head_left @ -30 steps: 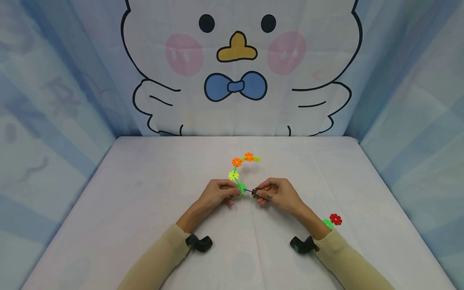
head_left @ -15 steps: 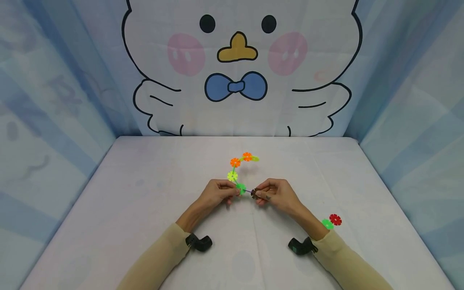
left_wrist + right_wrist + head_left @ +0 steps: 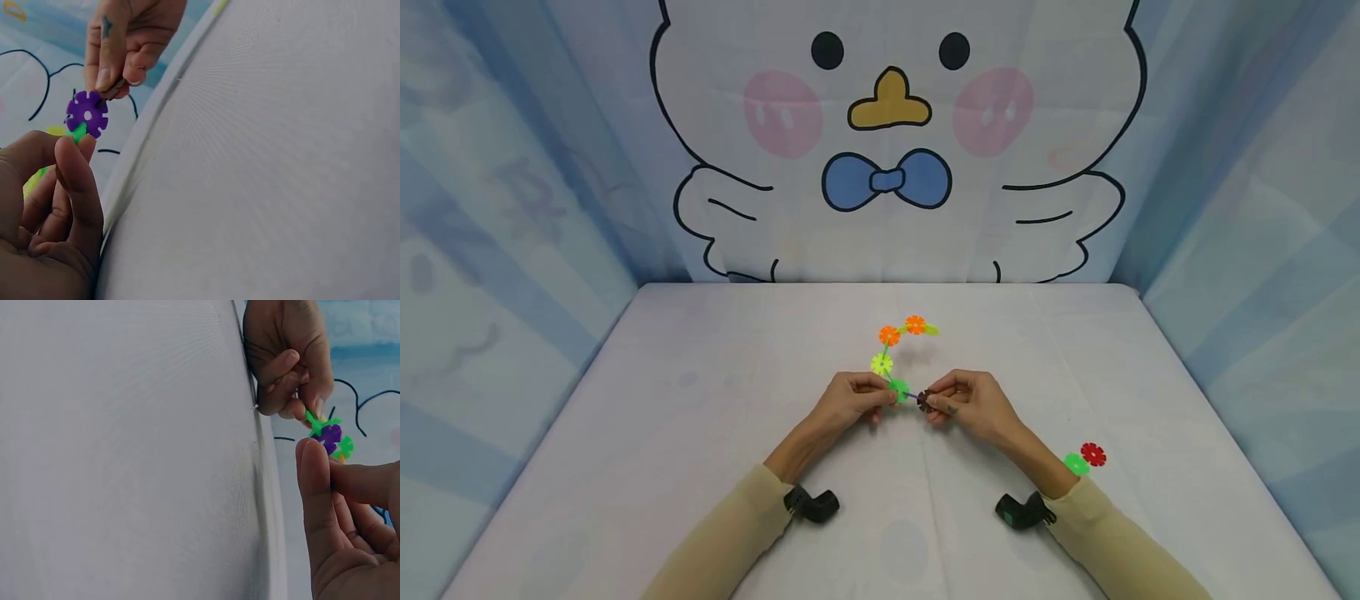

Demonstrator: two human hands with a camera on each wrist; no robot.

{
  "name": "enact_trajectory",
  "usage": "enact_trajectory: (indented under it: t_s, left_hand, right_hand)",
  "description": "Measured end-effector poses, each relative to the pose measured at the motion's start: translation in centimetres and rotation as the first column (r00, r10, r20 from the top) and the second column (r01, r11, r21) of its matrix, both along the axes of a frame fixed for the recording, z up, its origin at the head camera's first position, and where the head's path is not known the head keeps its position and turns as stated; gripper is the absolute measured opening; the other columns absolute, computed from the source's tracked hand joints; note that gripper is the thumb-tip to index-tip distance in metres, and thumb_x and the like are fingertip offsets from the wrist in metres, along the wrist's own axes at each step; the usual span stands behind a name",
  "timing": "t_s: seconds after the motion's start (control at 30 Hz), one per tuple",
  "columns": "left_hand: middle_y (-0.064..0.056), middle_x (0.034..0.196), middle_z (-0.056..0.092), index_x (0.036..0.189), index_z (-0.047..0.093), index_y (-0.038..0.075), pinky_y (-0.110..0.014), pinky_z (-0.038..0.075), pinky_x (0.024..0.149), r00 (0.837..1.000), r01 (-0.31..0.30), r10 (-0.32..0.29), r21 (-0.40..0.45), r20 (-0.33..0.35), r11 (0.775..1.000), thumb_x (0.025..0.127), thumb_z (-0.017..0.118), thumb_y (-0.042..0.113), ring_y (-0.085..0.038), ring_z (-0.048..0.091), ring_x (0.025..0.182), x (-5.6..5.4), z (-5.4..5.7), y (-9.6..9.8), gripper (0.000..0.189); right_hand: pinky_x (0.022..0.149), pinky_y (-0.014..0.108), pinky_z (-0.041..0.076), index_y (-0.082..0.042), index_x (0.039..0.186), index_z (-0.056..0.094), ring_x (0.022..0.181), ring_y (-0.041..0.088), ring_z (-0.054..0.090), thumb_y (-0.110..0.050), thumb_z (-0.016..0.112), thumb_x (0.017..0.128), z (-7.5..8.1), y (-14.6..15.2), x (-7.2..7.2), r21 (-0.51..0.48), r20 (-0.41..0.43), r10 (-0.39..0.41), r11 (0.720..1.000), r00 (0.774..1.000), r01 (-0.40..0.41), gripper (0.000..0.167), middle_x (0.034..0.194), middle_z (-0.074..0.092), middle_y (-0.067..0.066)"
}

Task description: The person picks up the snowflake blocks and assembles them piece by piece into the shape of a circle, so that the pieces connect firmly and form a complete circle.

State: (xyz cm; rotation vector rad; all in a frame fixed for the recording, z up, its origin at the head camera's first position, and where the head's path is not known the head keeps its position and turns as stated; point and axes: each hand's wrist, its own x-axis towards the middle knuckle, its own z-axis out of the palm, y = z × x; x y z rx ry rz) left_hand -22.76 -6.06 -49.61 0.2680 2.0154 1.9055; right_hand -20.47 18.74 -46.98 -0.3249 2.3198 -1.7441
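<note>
A curved chain of slotted plastic snowflake discs runs from the middle of the table toward the back, with orange discs (image 3: pixel 889 336) and a yellow disc (image 3: pixel 882 364) along it. At its near end my left hand (image 3: pixel 856 397) pinches a green disc (image 3: pixel 900 390) between thumb and fingers. A purple disc (image 3: pixel 87 115) is slotted into that green one, seen edge-on from the head. My right hand (image 3: pixel 973 402) pinches a dark brown disc (image 3: pixel 922 402) right at the purple disc's edge. Fingertips partly hide the brown disc.
Beside the right forearm lie a loose green disc (image 3: pixel 1076 464) and a red disc (image 3: pixel 1093 454) on the white-covered table (image 3: pixel 700 400). A curtain (image 3: pixel 887 242) printed with a cartoon figure hangs behind the table, with more cloth at both sides.
My right hand has shifted very slightly left with the brown disc, closer to the green one. The chain's far end swayed a little left and back. My left hand keeps its place.
</note>
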Motion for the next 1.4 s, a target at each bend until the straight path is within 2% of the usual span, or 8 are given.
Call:
enact_trajectory:
  t_s: [0.2, 0.4, 0.57, 0.7, 0.97, 1.13, 1.27, 1.4]
  left_hand:
    - [0.000, 0.078, 0.072, 0.111, 0.073, -0.005, -0.023, 0.056, 0.062, 0.999, 0.011, -0.011, 0.004, 0.042, 1.000, 0.099, 0.073, 0.013, -0.010, 0.063, 0.062, 0.2, 0.3, 0.3, 0.022]
    - [-0.006, 0.097, 0.080, 0.114, 0.074, -0.004, -0.026, 0.063, 0.067, 0.991, 0.074, -0.077, 0.027, 0.112, 0.997, 0.098, 0.074, 0.013, -0.011, 0.069, 0.074, 0.3, 0.6, 0.2, 0.022]
    - [-0.013, 0.104, 0.082, 0.119, 0.073, -0.006, -0.027, 0.065, 0.068, 0.982, 0.145, -0.147, 0.023, 0.114, 0.989, 0.100, 0.073, 0.013, -0.010, 0.072, 0.078, 0.5, 0.8, 0.5, 0.027]
    - [-0.016, 0.106, 0.082, 0.121, 0.074, -0.006, -0.025, 0.063, 0.065, 0.984, 0.147, -0.148, 0.011, 0.101, 0.989, 0.100, 0.074, 0.015, -0.010, 0.073, 0.076, 0.8, 1.0, 0.7, 0.029]
    - [-0.011, 0.097, 0.083, 0.116, 0.077, -0.004, -0.023, 0.059, 0.059, 0.991, 0.109, -0.109, 0.000, 0.081, 0.994, 0.098, 0.077, 0.015, -0.010, 0.071, 0.073, 0.9, 0.9, 0.9, 0.026]
    - [-0.009, 0.092, 0.083, 0.113, 0.078, -0.005, -0.022, 0.057, 0.056, 0.992, 0.109, -0.109, -0.005, 0.056, 0.994, 0.097, 0.077, 0.013, -0.008, 0.069, 0.068, 0.9, 0.7, 0.9, 0.024]
    - [-0.011, 0.095, 0.083, 0.113, 0.078, -0.006, -0.022, 0.056, 0.056, 0.992, 0.109, -0.110, 0.018, 0.060, 0.994, 0.096, 0.078, 0.012, -0.007, 0.067, 0.068, 0.9, 0.7, 1.0, 0.024]
    - [-0.012, 0.098, 0.083, 0.113, 0.078, -0.006, -0.021, 0.057, 0.057, 0.992, 0.104, -0.106, 0.033, 0.074, 0.994, 0.096, 0.078, 0.012, -0.008, 0.067, 0.069, 0.9, 0.5, 1.0, 0.025]
  right_hand:
    - [0.072, 0.033, 0.067, 0.013, 0.114, 0.069, 0.073, 0.013, 0.078, -0.002, 0.071, 0.100, 0.2, 0.1, 0.0, -0.020, 0.033, -0.017, 1.000, 0.999, 0.017, 0.021, 0.101, 0.079, 0.029]
    - [0.073, 0.032, 0.067, 0.012, 0.113, 0.071, 0.072, 0.013, 0.077, -0.005, 0.074, 0.098, 0.3, -0.2, 0.1, -0.028, 0.069, -0.055, 0.998, 0.996, 0.057, 0.022, 0.098, 0.080, 0.024]
    - [0.074, 0.029, 0.067, 0.011, 0.113, 0.073, 0.074, 0.011, 0.078, -0.007, 0.076, 0.098, 0.4, -0.5, 0.2, -0.044, 0.085, -0.084, 0.995, 0.993, 0.088, 0.023, 0.100, 0.081, 0.020]
    - [0.073, 0.027, 0.065, 0.009, 0.112, 0.074, 0.074, 0.011, 0.077, -0.009, 0.077, 0.097, 0.5, -0.8, 0.4, -0.044, 0.066, -0.091, 0.995, 0.994, 0.094, 0.024, 0.099, 0.081, 0.019]
    - [0.069, 0.026, 0.061, 0.004, 0.106, 0.078, 0.070, 0.012, 0.072, -0.017, 0.082, 0.094, 0.5, -1.2, 0.6, 0.020, 0.010, -0.090, 0.996, 0.996, 0.089, 0.024, 0.091, 0.082, 0.016]
    - [0.070, 0.029, 0.062, 0.003, 0.108, 0.077, 0.076, 0.019, 0.075, -0.019, 0.081, 0.096, 0.8, -0.6, 0.8, 0.068, -0.020, -0.038, 0.997, 0.999, 0.039, 0.025, 0.096, 0.081, 0.019]
    - [0.072, 0.034, 0.063, -0.001, 0.111, 0.076, 0.082, 0.026, 0.075, -0.022, 0.079, 0.097, 1.7, 1.3, 0.9, 0.154, -0.059, 0.012, 0.988, 0.998, -0.003, 0.025, 0.100, 0.080, 0.020]
    - [0.071, 0.032, 0.062, -0.008, 0.111, 0.077, 0.081, 0.024, 0.072, -0.027, 0.079, 0.097, 2.6, 5.1, 1.2, 0.304, -0.089, 0.044, 0.953, 0.995, -0.015, 0.024, 0.095, 0.078, 0.012]
